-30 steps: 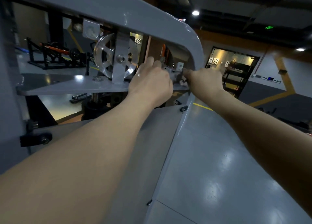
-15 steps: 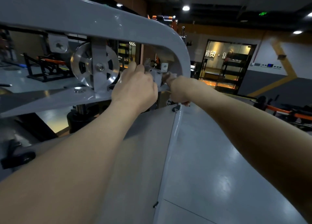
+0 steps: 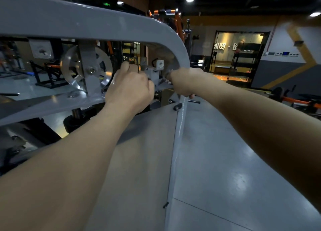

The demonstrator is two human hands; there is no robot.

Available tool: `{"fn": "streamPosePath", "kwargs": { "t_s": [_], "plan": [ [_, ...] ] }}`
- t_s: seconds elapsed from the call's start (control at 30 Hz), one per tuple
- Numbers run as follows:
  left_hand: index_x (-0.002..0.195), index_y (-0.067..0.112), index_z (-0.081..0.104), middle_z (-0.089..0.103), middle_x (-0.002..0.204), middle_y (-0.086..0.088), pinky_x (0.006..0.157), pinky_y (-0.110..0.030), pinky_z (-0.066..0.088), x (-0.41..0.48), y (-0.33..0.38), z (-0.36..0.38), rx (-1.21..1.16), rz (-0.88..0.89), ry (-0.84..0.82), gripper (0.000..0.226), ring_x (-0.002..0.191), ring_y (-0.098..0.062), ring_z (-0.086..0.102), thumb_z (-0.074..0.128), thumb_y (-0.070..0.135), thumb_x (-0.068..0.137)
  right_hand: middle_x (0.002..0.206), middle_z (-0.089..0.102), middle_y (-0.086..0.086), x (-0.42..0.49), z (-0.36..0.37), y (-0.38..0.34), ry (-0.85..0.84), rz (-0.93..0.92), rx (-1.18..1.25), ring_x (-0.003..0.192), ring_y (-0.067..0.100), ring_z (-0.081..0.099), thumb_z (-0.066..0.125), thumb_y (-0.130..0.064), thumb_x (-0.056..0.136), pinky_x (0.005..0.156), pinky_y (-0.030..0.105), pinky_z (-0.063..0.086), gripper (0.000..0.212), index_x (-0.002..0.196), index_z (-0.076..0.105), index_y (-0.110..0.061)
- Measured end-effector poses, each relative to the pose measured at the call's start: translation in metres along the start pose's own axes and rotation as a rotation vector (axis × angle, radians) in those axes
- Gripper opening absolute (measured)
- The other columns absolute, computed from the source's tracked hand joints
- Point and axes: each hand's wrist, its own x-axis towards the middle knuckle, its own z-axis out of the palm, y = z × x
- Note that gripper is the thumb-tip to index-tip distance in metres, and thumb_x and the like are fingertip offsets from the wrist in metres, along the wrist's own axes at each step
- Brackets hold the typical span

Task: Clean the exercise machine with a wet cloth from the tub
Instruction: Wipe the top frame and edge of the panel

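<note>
Two bare forearms reach up into the top of a grey exercise machine, whose painted steel frame sweeps across the view and bends down in a smooth rounded corner at 1 o'clock. The left hand is at the centre, knuckles to the camera and fingers curled in against a small boxy grey bracket. Its fingertips are hidden behind the hand, so what they hold cannot be told. Just at its 3 o'clock, the right hand is closed tight at the frame's upright, gripping what looks like a pale cloth; only a scrap of it shows between hand and bracket. At the left hand's 9 o'clock a spoked, bright-metal pulley wheel stands in a flat grey fork bolted to a smooth steel shelf plate. A flat matte side panel drops away towards 6 o'clock, partly covered by the left forearm. The glossy grey floor mirrors ceiling lights. At 2 o'clock a lit doorway shows blurred lettering.
</note>
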Motion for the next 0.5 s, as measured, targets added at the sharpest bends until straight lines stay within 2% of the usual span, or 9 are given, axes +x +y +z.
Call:
{"fn": "streamPosePath", "kwargs": {
  "t_s": [0.07,0.17,0.23,0.33,0.4,0.47,0.5],
  "plan": [
    [0.095,-0.002,0.067,0.061,0.108,-0.023,0.094,-0.049,0.042,-0.001,0.001,-0.002,-0.005,0.005,-0.011,0.040,0.111,-0.037,0.044,0.038,0.026,0.098,0.089,0.064,0.007,-0.002,0.006,0.008,0.016,-0.023,0.027,0.058,0.021,0.071,0.051,-0.005,0.098,0.049,0.033,0.056,0.041,0.136,0.048,-0.019],
    [0.096,-0.002,0.067,0.060,0.109,-0.022,0.096,-0.049,0.042,-0.002,0.002,-0.003,-0.001,0.000,-0.026,0.041,0.111,-0.037,0.044,0.038,0.026,0.099,0.092,0.063,0.004,-0.011,0.015,0.026,0.089,-0.066,0.014,0.063,0.021,0.069,0.055,-0.003,0.094,0.055,0.038,0.062,0.054,0.140,0.046,-0.030],
    [0.096,-0.001,0.066,0.060,0.110,-0.021,0.096,-0.047,0.042,-0.002,0.003,-0.003,0.002,-0.009,-0.032,0.041,0.112,-0.035,0.044,0.037,0.027,0.099,0.097,0.061,-0.001,-0.025,0.016,0.040,0.151,-0.126,0.033,0.071,0.018,0.062,0.052,-0.005,0.097,0.056,0.037,0.057,0.058,0.143,0.046,-0.040],
    [0.097,0.000,0.067,0.060,0.112,-0.019,0.096,-0.045,0.041,0.000,0.003,-0.002,0.006,-0.022,-0.031,0.040,0.114,-0.033,0.043,0.037,0.028,0.100,0.118,0.057,-0.005,-0.046,0.013,0.056,0.258,-0.249,0.246,0.082,0.013,0.054,0.047,-0.024,0.106,0.065,0.030,0.048,0.052,0.147,0.038,-0.055],
    [0.094,0.002,0.066,0.061,0.111,-0.019,0.096,-0.045,0.041,0.001,0.002,-0.001,0.010,-0.018,-0.030,0.040,0.113,-0.033,0.043,0.037,0.028,0.099,0.121,0.042,-0.003,-0.050,0.016,0.057,0.307,-0.273,0.359,0.094,0.015,0.048,0.051,-0.037,0.105,0.078,0.030,0.046,0.045,0.147,0.043,-0.052],
    [0.092,0.003,0.065,0.060,0.111,-0.018,0.096,-0.046,0.041,0.002,0.003,-0.001,0.010,-0.019,-0.038,0.040,0.113,-0.033,0.043,0.036,0.030,0.099,0.121,0.028,-0.004,-0.043,0.024,0.052,0.376,-0.219,0.365,0.108,0.017,0.041,0.056,-0.046,0.101,0.094,0.035,0.046,0.038,0.138,0.058,-0.038],
    [0.092,0.003,0.065,0.060,0.111,-0.018,0.096,-0.046,0.041,0.002,0.004,-0.001,0.011,-0.021,-0.044,0.041,0.114,-0.033,0.042,0.035,0.031,0.099,0.124,0.027,-0.004,-0.039,0.030,0.049,0.430,-0.202,0.379,0.112,0.018,0.040,0.058,-0.046,0.100,0.098,0.037,0.046,0.034,0.129,0.065,-0.030]
  ]
}}
